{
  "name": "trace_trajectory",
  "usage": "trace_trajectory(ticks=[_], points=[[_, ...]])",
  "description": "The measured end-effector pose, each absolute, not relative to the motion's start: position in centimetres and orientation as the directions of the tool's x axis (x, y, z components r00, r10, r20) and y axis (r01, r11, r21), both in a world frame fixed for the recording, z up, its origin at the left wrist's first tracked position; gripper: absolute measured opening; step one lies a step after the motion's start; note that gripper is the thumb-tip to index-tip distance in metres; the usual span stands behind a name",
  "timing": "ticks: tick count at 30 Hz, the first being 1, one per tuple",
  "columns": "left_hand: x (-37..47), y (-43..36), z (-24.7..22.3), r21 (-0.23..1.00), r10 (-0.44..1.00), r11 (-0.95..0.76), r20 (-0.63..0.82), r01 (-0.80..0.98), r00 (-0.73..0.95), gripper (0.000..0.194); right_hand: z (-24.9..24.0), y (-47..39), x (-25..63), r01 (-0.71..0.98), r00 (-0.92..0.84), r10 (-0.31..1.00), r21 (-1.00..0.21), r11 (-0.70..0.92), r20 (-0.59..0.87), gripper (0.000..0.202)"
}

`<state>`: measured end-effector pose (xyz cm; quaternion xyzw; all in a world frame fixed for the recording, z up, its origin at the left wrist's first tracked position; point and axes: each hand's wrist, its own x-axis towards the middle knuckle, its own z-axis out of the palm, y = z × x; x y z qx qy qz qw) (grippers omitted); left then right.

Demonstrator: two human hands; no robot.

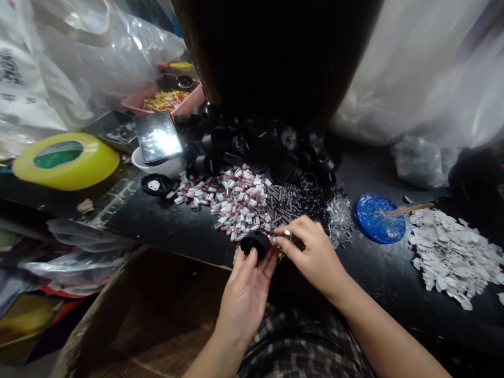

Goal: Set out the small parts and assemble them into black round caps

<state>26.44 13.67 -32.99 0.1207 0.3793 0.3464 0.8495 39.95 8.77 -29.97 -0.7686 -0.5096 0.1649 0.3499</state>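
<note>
My left hand (246, 294) is wrapped round a round black plastic cup-shaped part (255, 243), its opening tilted up, at the front edge of the dark table. Close beside it, my right hand (311, 252) has thumb and forefinger pinched together at the part's right side. Whatever sits between those fingertips is too small to name; a shiny spot shows on the forefinger. Just beyond both hands lie a heap of small white pieces with red ends (240, 202), a pile of small metal springs (281, 205) and a pile of small silvery pins (340, 218).
Many black round parts (289, 139) are heaped at the back. A blue lid (380, 219) holds clear grease and a stick; flat white pieces (457, 252) lie right. Left are yellow tape (66, 160), a phone (158, 137) on a white bowl (173, 167) and a pink tray (192, 100).
</note>
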Motion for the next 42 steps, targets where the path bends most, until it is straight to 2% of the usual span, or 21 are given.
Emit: trace_trajectory(ticks=[2,4,6,8,10,13,15,16,20,26,33,37,39,42], points=[[26.7,13.8,-33.2,0.541,0.726,0.687,-0.540,-0.485,0.426,0.025,-30.2,10.0,40.4,0.825,0.382,0.914,-0.496,-0.272,0.136,0.018],[27.1,14.0,-33.5,0.593,0.771,0.637,-0.497,-0.492,0.399,0.026,-30.5,11.3,40.7,0.912,0.329,0.937,-0.297,-0.283,0.119,0.018],[27.4,14.1,-33.7,0.617,0.795,0.607,-0.458,-0.501,0.399,0.029,-30.6,12.3,41.0,0.939,0.293,0.951,-0.219,-0.266,0.098,0.014],[27.5,14.2,-33.7,0.622,0.796,0.604,-0.443,-0.498,0.412,0.031,-30.5,12.3,41.1,0.921,0.308,0.944,-0.285,-0.265,0.116,0.012],[27.4,14.4,-33.6,0.613,0.782,0.622,-0.452,-0.487,0.430,0.032,-30.2,11.4,41.2,0.824,0.390,0.914,-0.485,-0.293,0.113,0.008],[27.1,14.3,-33.1,0.587,0.740,0.670,-0.481,-0.454,0.470,0.029,-29.6,9.1,41.3,0.455,0.527,0.849,-0.831,-0.321,-0.039,0.008],[27.1,14.0,-32.7,0.568,0.698,0.710,-0.491,-0.415,0.521,0.023,-29.2,7.6,41.4,0.226,0.549,0.824,-0.925,-0.306,-0.139,0.012],[27.2,13.8,-32.6,0.562,0.678,0.727,-0.493,-0.396,0.545,0.020,-29.1,7.0,41.3,0.167,0.554,0.817,-0.940,-0.298,-0.160,0.014],[27.8,12.9,-32.5,0.561,0.638,0.753,-0.490,-0.345,0.595,0.021,-29.0,5.6,41.2,0.146,0.613,0.775,-0.942,-0.301,-0.153,0.012],[28.6,12.2,-32.7,0.566,0.617,0.761,-0.484,-0.316,0.620,0.021,-29.0,4.4,41.5,0.271,0.600,0.795,-0.911,-0.310,-0.092,0.007],[29.3,11.1,-32.8,0.637,0.616,0.745,-0.544,-0.196,0.570,0.034,-28.7,2.5,41.4,0.587,0.568,0.822,-0.719,-0.371,0.040,0.004],[30.2,10.8,-34.0,0.647,0.513,0.762,-0.596,-0.009,0.618,0.045,-28.1,0.0,43.2,0.683,0.553,0.829,-0.615,-0.395,0.082,0.004],[30.7,10.8,-34.5,0.660,0.465,0.750,-0.579,0.049,0.670,0.046,-27.8,-1.9,45.2,0.690,0.644,0.747,-0.547,-0.473,0.165,0.007],[31.1,10.6,-34.9,0.719,0.493,0.694,-0.510,0.036,0.705,0.039,-27.9,-4.8,49.0,0.609,0.792,0.534,-0.420,-0.672,0.294,0.011]])
